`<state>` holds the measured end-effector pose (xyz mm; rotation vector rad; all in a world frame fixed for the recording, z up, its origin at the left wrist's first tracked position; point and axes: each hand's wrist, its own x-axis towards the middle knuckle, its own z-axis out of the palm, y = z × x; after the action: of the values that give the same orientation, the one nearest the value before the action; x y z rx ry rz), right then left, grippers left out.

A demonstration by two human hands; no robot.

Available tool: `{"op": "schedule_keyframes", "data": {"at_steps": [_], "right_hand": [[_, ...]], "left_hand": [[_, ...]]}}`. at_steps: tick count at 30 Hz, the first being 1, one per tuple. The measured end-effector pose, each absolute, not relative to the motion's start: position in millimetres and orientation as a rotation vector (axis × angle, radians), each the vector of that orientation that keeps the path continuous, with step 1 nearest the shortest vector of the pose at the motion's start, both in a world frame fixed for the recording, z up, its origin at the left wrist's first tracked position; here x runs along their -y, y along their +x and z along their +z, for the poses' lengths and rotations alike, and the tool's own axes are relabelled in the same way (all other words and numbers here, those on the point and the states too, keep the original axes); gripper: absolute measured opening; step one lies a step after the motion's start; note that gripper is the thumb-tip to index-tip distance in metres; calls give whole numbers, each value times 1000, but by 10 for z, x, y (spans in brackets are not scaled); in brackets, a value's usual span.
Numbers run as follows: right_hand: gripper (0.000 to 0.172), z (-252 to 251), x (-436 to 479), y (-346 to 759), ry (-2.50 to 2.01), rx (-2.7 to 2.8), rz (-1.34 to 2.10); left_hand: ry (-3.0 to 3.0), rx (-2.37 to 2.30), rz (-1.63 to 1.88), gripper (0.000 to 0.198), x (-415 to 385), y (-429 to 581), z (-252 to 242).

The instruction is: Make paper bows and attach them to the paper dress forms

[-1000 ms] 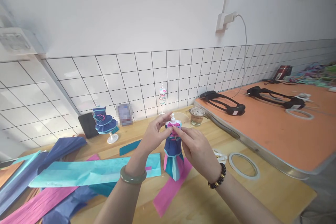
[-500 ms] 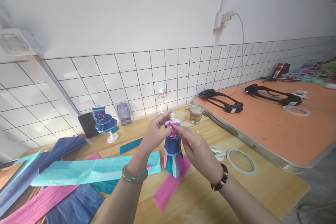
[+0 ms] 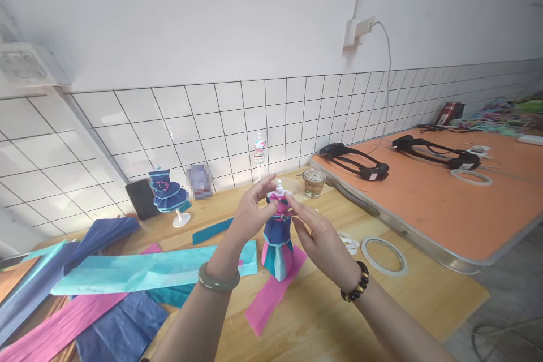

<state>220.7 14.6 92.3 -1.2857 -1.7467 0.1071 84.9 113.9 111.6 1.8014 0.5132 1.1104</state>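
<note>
A small mannequin in a blue, teal and pink paper dress (image 3: 276, 243) stands on the wooden table (image 3: 382, 300). My left hand (image 3: 251, 214) pinches its pink bodice from the left, fingers curled on the shoulder. From the right, my right hand (image 3: 319, 237) presses its fingertips on the same bodice. A pink paper strip (image 3: 271, 294) lies under the dress. A long teal paper sheet (image 3: 139, 272) lies just left of it.
Blue, pink and teal paper sheets (image 3: 106, 328) pile at the left. Another dressed mannequin (image 3: 168, 197) and a dark phone (image 3: 141, 199) stand by the tiled wall. A glass jar (image 3: 314, 182), a tape ring (image 3: 384, 255) and an orange board (image 3: 445, 203) with black straps lie to the right.
Both hands stay on the dress bodice with small finger shifts. The view has drifted slightly to the right and up.
</note>
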Motion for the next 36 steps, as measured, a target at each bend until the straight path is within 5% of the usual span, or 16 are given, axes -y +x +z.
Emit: {"op": "schedule_keyframes", "data": {"at_steps": [36], "right_hand": [[52,802,-248,2241,-1224,1363,317]], "left_hand": [[1761,-356,1085,62,-988,739,1047]]}}
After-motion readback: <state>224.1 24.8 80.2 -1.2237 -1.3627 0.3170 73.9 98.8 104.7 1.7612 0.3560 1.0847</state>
